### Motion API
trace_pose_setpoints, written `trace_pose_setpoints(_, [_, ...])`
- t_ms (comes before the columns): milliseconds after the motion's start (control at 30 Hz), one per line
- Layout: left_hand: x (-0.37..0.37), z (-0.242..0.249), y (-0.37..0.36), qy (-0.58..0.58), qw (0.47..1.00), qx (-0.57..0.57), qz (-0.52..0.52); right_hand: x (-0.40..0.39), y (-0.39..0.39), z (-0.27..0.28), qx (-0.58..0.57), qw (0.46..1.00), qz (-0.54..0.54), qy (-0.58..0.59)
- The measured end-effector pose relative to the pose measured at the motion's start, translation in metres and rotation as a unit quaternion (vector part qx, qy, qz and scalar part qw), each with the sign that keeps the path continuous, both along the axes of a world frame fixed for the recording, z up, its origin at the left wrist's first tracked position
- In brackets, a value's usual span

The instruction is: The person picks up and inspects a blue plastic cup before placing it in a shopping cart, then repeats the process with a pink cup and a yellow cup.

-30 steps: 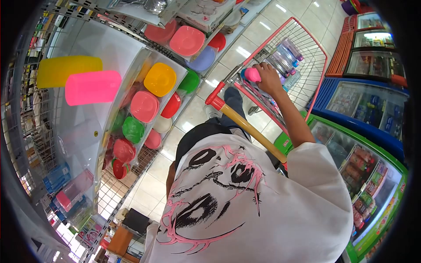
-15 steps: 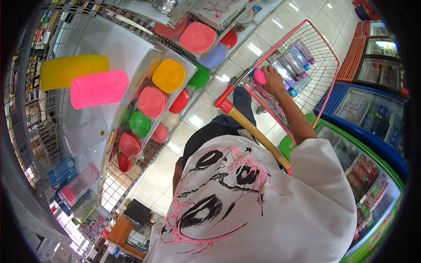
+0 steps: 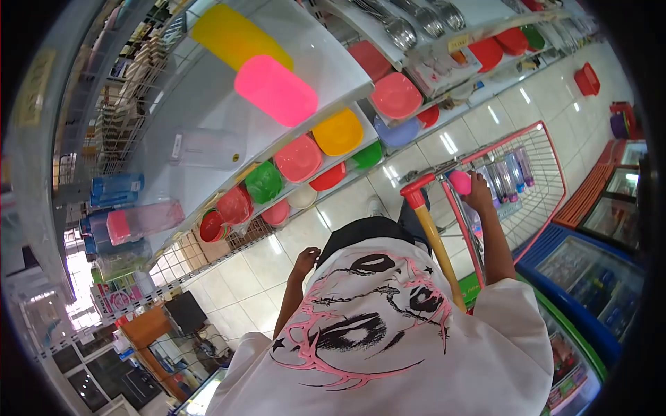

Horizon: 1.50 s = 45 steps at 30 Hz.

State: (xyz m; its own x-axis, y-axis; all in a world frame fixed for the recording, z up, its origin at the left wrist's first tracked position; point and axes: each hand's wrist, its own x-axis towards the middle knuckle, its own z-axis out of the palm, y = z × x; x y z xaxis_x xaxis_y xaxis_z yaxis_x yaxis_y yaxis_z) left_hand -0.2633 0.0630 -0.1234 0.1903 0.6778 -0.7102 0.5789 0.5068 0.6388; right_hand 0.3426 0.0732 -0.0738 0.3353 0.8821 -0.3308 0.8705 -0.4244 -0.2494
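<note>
Store aisle, pale tiled floor. Long shelf ahead of the left hand, across toward the middle; freezers to the right of the right hand.

Right hand: reached out over the cart, fingertips up against a pink rounded thing near the handle end of the basket. Full grip or just contact: cannot tell, palm side hidden.

Left hand: down by the left hip, beside the black cloth, fingers loosely curled, nothing visible in them. Reads as released.

Key relation: pink rounded thing immediately left of the right hand's fingers, touching. Right hand clearly nearer; left hand well apart, with the yellow handle bar in between. Only a rounded end of the pink thing in sight, so long axis cannot be told.

Bottles in the basket just beyond and right of the right hand, close together, long axes roughly parallel, pointing away from the body.

Beyond the left hand, on shelf levels: pink bowl, green bowl, yellow bowl. Farther past these, bright pink container lying next to yellow container, both long axes slanting down toward the right hand's side.
</note>
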Motion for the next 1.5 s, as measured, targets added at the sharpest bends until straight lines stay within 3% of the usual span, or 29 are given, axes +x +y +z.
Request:
trace_pose_setpoints(100, [-0.001, -0.021, -0.002, -0.054, 0.996, 0.005, 0.076, 0.011, -0.002, 0.002, -0.008, 1.000, -0.020, 0.022])
trace_pose_setpoints(167, [0.003, -0.021, 0.001, -0.055, 0.996, 0.017, 0.070, 0.025, -0.004, -0.003, 0.036, 0.993, -0.055, 0.099])
trace_pose_setpoints(300, [0.007, -0.024, 0.009, -0.044, 0.997, 0.018, 0.059, 0.043, -0.004, 0.009, 0.047, 0.994, -0.053, 0.087])
trace_pose_setpoints(500, [0.018, 0.004, 0.041, -0.044, 0.992, 0.103, 0.054, -0.016, 0.054, 0.171, 0.192, 0.973, -0.087, 0.098])
trace_pose_setpoints(567, [0.033, 0.030, 0.057, -0.030, 0.985, 0.170, 0.029, -0.050, 0.084, 0.220, 0.304, 0.934, -0.082, 0.167])
trace_pose_setpoints(633, [0.050, 0.059, 0.077, -0.032, 0.982, 0.184, 0.022, -0.096, 0.113, 0.263, 0.404, 0.853, -0.074, 0.322])
trace_pose_setpoints(700, [0.071, 0.092, 0.098, -0.092, 0.968, 0.234, 0.024, -0.144, 0.141, 0.297, 0.479, 0.807, 0.020, 0.345])
trace_pose_setpoints(767, [0.097, 0.145, 0.117, -0.125, 0.953, 0.275, 0.036, -0.191, 0.164, 0.329, 0.463, 0.791, 0.084, 0.392])
trace_pose_setpoints(833, [0.122, 0.203, 0.128, -0.162, 0.934, 0.315, 0.038, -0.221, 0.192, 0.331, 0.476, 0.787, 0.151, 0.361])
trace_pose_setpoints(933, [0.146, 0.264, 0.148, -0.143, 0.799, 0.584, 0.000, -0.255, 0.219, 0.328, 0.502, 0.796, 0.194, 0.278])
trace_pose_setpoints(1033, [0.171, 0.309, 0.172, -0.152, 0.738, 0.657, 0.025, -0.267, 0.230, 0.317, 0.504, 0.805, 0.209, 0.235])
trace_pose_setpoints(1100, [0.183, 0.320, 0.190, -0.181, 0.739, 0.649, 0.012, -0.268, 0.230, 0.319, 0.494, 0.817, 0.186, 0.233])
trace_pose_setpoints(1233, [0.197, 0.329, 0.222, -0.097, 0.768, 0.632, -0.027, -0.255, 0.221, 0.324, 0.497, 0.811, 0.148, 0.269])
trace_pose_setpoints(1333, [0.209, 0.332, 0.233, -0.092, 0.775, 0.625, -0.018, -0.246, 0.212, 0.330, 0.564, 0.767, 0.136, 0.276])
trace_pose_setpoints(1400, [0.211, 0.330, 0.238, -0.146, 0.768, 0.623, -0.026, -0.242, 0.198, 0.346, 0.552, 0.743, 0.091, 0.367])
trace_pose_setpoints(1500, [0.213, 0.335, 0.239, -0.144, 0.750, 0.642, -0.063, -0.230, 0.186, 0.351, 0.550, 0.722, 0.071, 0.413])
